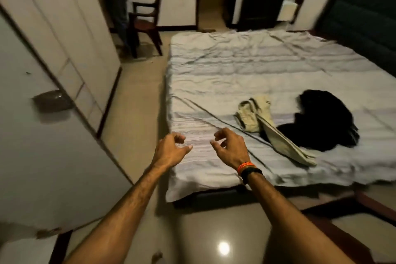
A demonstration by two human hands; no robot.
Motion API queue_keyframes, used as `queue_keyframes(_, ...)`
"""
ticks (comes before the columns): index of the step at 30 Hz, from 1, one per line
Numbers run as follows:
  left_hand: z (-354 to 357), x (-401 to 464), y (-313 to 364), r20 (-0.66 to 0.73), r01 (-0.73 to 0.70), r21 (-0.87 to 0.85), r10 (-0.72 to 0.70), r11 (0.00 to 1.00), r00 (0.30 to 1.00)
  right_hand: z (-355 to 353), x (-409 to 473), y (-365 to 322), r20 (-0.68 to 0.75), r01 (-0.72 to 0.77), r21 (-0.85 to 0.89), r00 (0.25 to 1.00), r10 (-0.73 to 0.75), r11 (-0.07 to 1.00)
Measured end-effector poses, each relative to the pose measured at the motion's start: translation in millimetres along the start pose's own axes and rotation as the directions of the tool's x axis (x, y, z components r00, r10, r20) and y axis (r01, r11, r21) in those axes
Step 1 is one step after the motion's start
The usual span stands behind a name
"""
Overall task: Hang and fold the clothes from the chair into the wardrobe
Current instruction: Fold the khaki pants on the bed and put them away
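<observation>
Clothes (300,126) near bed (235,70) edge, hands (199,148) empty

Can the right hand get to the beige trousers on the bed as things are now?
Probably yes. The right hand hovers empty over the bed, the beige trousers lie just to its right, and nothing stands between them.

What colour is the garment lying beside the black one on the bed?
Pale beige, almost cream: the beige garment, clearest in the head view.
</observation>
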State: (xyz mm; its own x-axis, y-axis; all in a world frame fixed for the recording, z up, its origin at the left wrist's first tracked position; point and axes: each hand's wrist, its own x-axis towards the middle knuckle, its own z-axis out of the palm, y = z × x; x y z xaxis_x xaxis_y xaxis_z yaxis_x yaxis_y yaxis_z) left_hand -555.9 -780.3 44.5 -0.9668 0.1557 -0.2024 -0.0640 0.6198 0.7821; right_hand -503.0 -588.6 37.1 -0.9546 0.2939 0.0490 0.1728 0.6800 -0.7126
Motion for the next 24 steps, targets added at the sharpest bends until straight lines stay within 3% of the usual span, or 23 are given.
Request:
queue_keyframes(4, 65, 53, 14, 0.171, -0.034, 0.026, 0.029, 0.999, 0.985, -24, 11, 77, -0.068, -0.246, 0.016, 0.967, 0.247, 0.969)
queue_keyframes(10, 147, 137, 52, 0.415, -0.114, 0.051, 0.083, 0.992, 0.906, -53, 40, 143, -0.188, -0.502, 0.065, 0.843, 0.505, 0.862)
queue_keyframes(18, 223, 223, 94, 0.562, -0.149, 0.092, 0.072, 0.985, 0.824, -71, 92, 196, -0.254, -0.630, 0.151, 0.720, 0.646, 0.762)
queue_keyframes(24, 254, 260, 101, 0.552, -0.083, 0.121, 0.003, 0.989, 0.834, -76, 140, 234, -0.154, -0.615, 0.126, 0.763, 0.628, 0.779)
